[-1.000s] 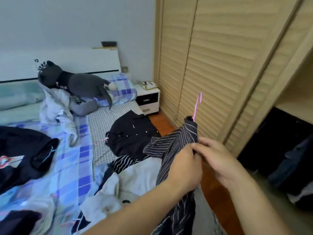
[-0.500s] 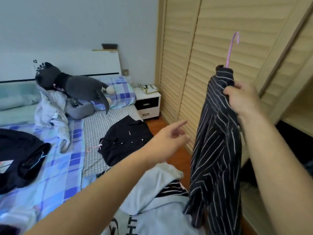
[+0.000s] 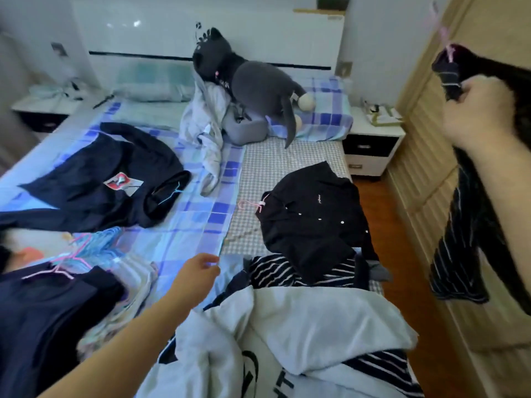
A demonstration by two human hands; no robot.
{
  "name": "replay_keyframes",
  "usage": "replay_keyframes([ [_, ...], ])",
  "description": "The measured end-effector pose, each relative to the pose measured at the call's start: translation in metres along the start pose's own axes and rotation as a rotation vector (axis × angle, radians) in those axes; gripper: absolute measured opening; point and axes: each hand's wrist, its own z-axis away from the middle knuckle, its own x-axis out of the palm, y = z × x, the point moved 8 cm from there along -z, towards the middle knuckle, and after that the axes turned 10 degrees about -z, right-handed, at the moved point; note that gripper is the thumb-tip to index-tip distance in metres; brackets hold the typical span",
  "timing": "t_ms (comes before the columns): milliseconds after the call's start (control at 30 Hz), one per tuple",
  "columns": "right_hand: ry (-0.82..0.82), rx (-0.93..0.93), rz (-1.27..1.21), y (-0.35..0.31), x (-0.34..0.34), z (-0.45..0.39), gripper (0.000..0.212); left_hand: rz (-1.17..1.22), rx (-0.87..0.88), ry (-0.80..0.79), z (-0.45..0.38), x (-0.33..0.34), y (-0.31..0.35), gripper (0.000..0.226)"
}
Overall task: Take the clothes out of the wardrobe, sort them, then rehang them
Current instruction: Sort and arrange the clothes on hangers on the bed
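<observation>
At the upper right of the frame the right hand is clenched round the collar of the dark striped shirt, which hangs from its pink hanger against the slatted wardrobe door, clear of the bed. The left hand reaches low at the centre with fingers loosely relaxed, holding nothing, just above the blue checked sheet and beside the white garment in the lower middle. To do this step well, I judge the shirt should be kept high so its hem does not drag, and the hook kept free (it is blurred here) for the rail, while the free hand picks the next piece, perhaps the black buttoned shirt on its own pink hanger at centre right. Compared with half a second ago, the view has swung left toward the bed, the striped shirt has shifted to the frame's right edge, and the left hand has dropped from pointing mid-air toward the pile.
</observation>
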Motion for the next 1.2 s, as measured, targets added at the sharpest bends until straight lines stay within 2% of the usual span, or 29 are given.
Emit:
replay_keyframes([
  [100,-0.064,-0.045,0.067,0.003,0.144,0.011,0.03,-0.169,-0.069,-0.003,-0.058,0.043,-0.074,0.04],
  [200,-0.217,-0.15,0.108,0.012,0.314,0.053,0.033,-0.502,-0.054,-0.074,-0.111,0.106,-0.138,0.064],
  [233,-0.315,-0.157,0.126,0.022,0.371,0.075,0.035,-0.605,-0.053,-0.112,-0.122,0.127,-0.154,0.068],
  [300,-0.664,-0.055,0.171,0.066,0.495,0.143,0.054,-0.756,-0.047,-0.14,-0.14,0.165,-0.181,0.069],
  [367,-0.996,0.126,0.308,0.131,0.588,0.223,0.082,-0.854,-0.009,-0.061,-0.154,0.189,-0.197,0.068],
  [400,-1.053,0.14,0.376,0.159,0.615,0.251,0.084,-0.887,0.023,-0.007,-0.159,0.195,-0.199,0.069],
  [467,-0.99,0.023,0.456,0.186,0.641,0.283,0.072,-0.886,0.073,0.076,-0.163,0.198,-0.204,0.068],
  [567,-0.68,-0.207,0.538,0.179,0.634,0.276,0.051,-0.863,0.097,0.086,-0.168,0.202,-0.217,0.064],
  [634,-0.593,-0.296,0.542,0.168,0.631,0.272,0.037,-0.885,0.113,0.083,-0.167,0.202,-0.221,0.062],
  [700,-0.609,-0.236,0.454,0.161,0.631,0.265,0.034,-0.883,0.106,0.073,-0.167,0.202,-0.223,0.061],
  [834,-0.512,-0.018,0.383,0.173,0.615,0.247,0.047,-0.874,0.115,0.087,-0.169,0.202,-0.219,0.06],
  [934,-0.611,0.001,0.428,0.187,0.623,0.256,0.044,-0.876,0.132,0.122,-0.173,0.203,-0.219,0.06],
  [1000,-0.592,-0.004,0.362,0.183,0.625,0.249,0.039,-0.892,0.147,0.133,-0.174,0.205,-0.219,0.061],
  [1067,-0.581,-0.08,0.321,0.175,0.632,0.246,0.044,-0.908,0.146,0.134,-0.175,0.207,-0.221,0.061],
  [1134,-0.712,-0.125,0.337,0.17,0.644,0.257,0.047,-0.921,0.142,0.136,-0.175,0.208,-0.222,0.062],
  [1201,-0.836,-0.067,0.339,0.174,0.651,0.265,0.049,-0.931,0.136,0.137,-0.175,0.208,-0.222,0.062],
])
